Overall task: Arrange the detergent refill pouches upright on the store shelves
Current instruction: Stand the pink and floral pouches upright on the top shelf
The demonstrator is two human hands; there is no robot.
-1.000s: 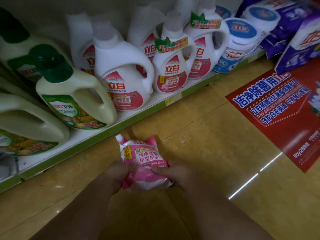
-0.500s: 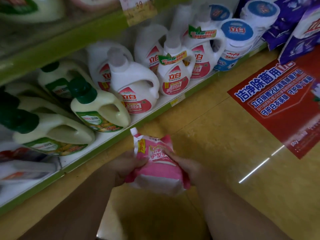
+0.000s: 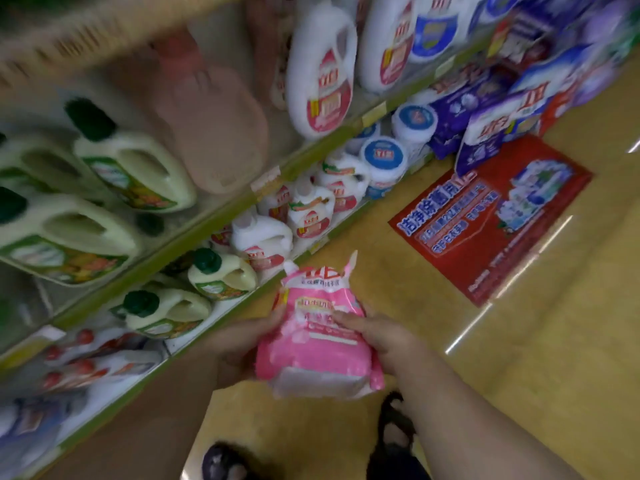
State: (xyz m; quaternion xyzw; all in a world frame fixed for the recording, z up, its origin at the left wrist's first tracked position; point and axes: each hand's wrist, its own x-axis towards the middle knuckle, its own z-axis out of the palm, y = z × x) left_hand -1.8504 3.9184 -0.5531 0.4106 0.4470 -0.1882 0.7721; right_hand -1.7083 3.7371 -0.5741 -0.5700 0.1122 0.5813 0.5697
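Pink refill pouch (image 3: 317,336) — clamped between left hand (image 3: 239,344) and right hand (image 3: 379,336), off the shelf edge (image 3: 221,220) — placement outstanding.

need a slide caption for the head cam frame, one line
Both hands, left and right, hold a pink pouch above the floor, beside shelves of detergent jugs.

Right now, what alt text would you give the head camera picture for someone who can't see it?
Both hands, left hand and right hand, hold a pink detergent refill pouch above a yellow floor. To the left run store shelves of green-capped cream jugs and white jugs; a red floor sticker lies ahead. The picture is motion-blurred.
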